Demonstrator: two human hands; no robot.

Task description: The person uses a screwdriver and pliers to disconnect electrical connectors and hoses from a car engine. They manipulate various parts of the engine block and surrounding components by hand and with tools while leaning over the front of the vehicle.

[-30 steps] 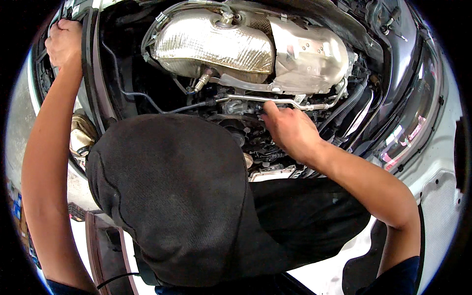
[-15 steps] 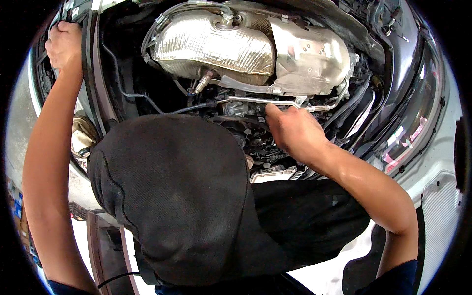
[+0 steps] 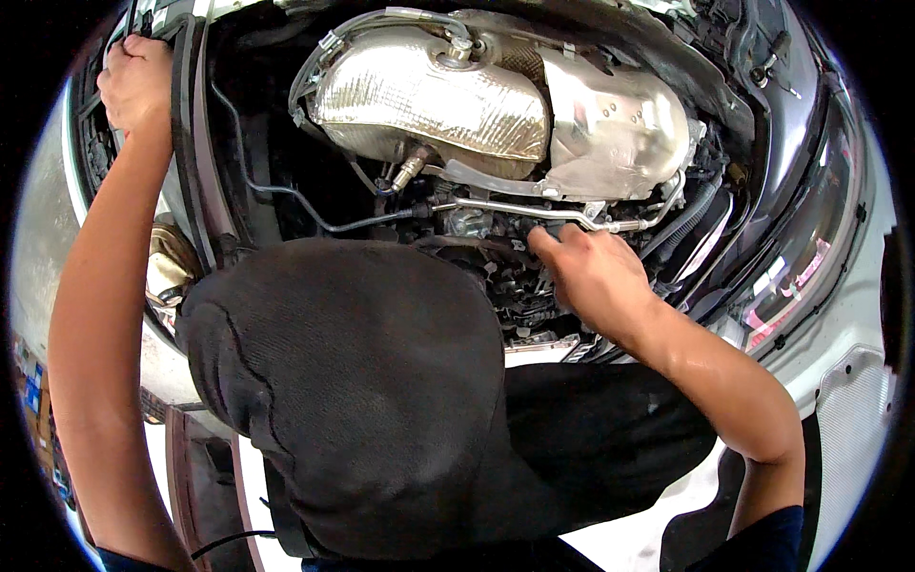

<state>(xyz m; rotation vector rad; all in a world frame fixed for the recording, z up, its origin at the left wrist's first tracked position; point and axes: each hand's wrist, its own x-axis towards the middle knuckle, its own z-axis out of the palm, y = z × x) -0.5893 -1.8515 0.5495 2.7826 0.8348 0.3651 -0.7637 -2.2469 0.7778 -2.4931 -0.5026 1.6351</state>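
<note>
My left hand (image 3: 133,86) is curled over the dark rim (image 3: 186,114) of the engine bay at upper left. My right hand (image 3: 596,276) is bent among the engine parts below a thin metal pipe (image 3: 515,208), its fingertips partly hidden, so what they hold is unclear. Above the pipe are a crinkled silver heat shield (image 3: 419,95) and a smoother plated cover (image 3: 615,129), with a sensor fitting (image 3: 412,167) below the crinkled one. A large black fabric-covered shape (image 3: 343,362) fills the lower middle, hiding the engine parts beneath it.
Corrugated black tubing (image 3: 686,219) runs at the right, near a glossy headlamp (image 3: 791,276) and white body panel (image 3: 820,334). A beige bundled item (image 3: 170,257) sits below my left hand. Blue and brown items (image 3: 38,400) are at the far left edge.
The engine bay has shifted slightly right and down in the picture. My right hand has moved slightly with it, its fingers now just below the pipe. My left hand keeps its hold on the rim.
</note>
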